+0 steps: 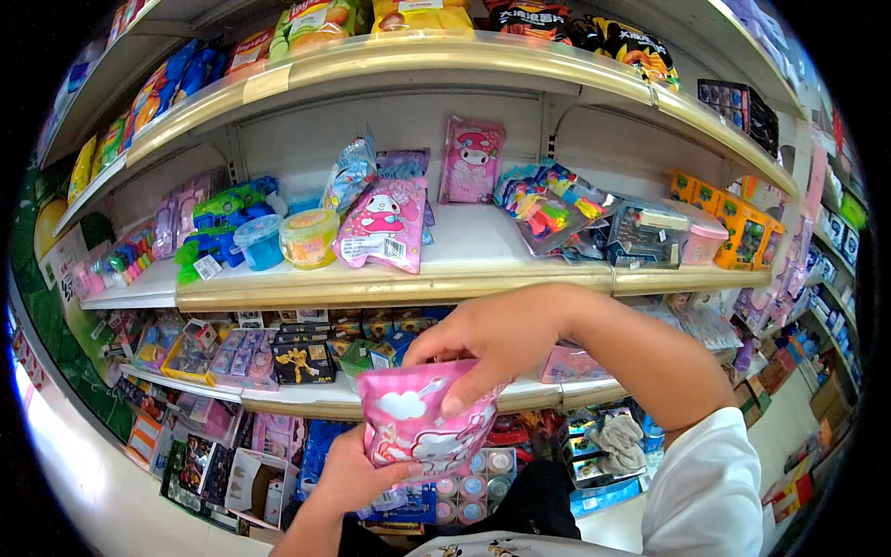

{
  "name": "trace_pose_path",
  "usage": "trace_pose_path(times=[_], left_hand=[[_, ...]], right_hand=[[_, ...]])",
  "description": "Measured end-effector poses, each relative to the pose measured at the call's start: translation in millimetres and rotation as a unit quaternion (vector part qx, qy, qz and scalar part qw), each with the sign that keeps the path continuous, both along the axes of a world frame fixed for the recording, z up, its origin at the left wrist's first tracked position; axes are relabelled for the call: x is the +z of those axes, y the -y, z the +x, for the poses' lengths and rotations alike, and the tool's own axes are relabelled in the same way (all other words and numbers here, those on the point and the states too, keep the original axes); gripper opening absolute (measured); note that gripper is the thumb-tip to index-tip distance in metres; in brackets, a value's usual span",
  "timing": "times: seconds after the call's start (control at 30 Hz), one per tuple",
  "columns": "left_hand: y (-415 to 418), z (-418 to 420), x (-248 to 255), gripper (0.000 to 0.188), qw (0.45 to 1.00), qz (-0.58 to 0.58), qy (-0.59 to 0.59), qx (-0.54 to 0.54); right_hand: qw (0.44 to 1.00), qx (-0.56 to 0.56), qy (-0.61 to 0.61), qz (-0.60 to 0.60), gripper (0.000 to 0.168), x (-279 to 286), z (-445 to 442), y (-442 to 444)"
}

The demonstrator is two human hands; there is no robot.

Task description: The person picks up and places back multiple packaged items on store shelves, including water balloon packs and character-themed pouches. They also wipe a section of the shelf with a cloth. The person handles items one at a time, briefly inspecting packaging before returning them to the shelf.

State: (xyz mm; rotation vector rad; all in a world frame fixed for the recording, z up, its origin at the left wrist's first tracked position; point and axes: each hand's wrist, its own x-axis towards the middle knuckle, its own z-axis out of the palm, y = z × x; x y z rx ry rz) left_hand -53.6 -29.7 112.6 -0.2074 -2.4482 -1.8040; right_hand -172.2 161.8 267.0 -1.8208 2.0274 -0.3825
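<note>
A pink printed plastic packet [418,411], puffed and decorated with white clouds, is held between both of my hands in front of the shelves. My left hand [355,463] grips its lower left side, thumb across the front. From above, my right hand [480,341] grasps the upper right part, thumb on the front and fingers behind the top edge. On the middle shelf, a pink cartoon packet [385,226] leans near the front edge. Another pink packet [472,161] stands upright against the back panel.
Yellow-lidded tub [310,238] and blue tub [259,242] sit left on the middle shelf [390,287]. Bagged colourful toys [550,205] and orange boxes [748,223] are at right. Chip bags [421,17] line the shelf above. Boxed toys [304,362] fill the shelf below. A grey cloth [618,445] lies lower right.
</note>
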Motion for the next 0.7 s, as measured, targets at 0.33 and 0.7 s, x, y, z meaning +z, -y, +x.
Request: trace_pose_path(times=[0.33,0.7], left_hand=[[41,-6,-141,0.04,0.948,0.249,0.183,0.074],[60,-10,-171,0.031,0.939,0.253,0.199,0.12]], right_hand=[[0.893,-0.377,-0.127,-0.21,0.056,35,-200,-16],[0.696,-0.528,-0.454,-0.172,0.075,52,-368,-28]])
